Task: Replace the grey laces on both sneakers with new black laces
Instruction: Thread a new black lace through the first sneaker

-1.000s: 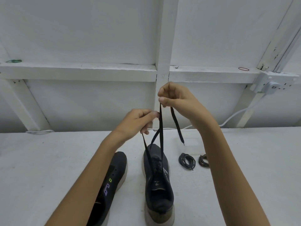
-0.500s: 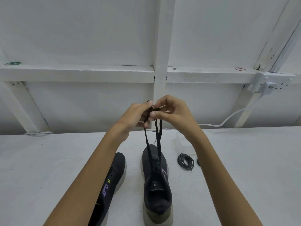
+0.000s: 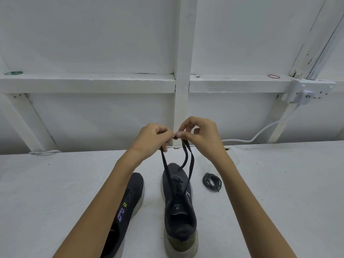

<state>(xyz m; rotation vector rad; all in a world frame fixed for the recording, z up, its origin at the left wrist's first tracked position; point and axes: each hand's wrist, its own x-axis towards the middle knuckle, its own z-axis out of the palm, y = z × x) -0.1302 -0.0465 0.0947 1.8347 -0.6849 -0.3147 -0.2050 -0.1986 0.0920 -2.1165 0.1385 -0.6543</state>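
In the head view, one dark sneaker (image 3: pixel 179 211) stands on the white table (image 3: pixel 279 183) with its heel at 6 o'clock and its toe pointing to 12 o'clock. The left hand (image 3: pixel 154 138) and the right hand (image 3: pixel 201 135) meet fingertip to fingertip above the toe, each pinching the black lace (image 3: pixel 165 164), whose strands run up from the shoe. The other sneaker (image 3: pixel 128 207) leans on its side just at 9 o'clock, toe toward 1 o'clock, and a coiled dark lace (image 3: pixel 212 182) lies at 3 o'clock.
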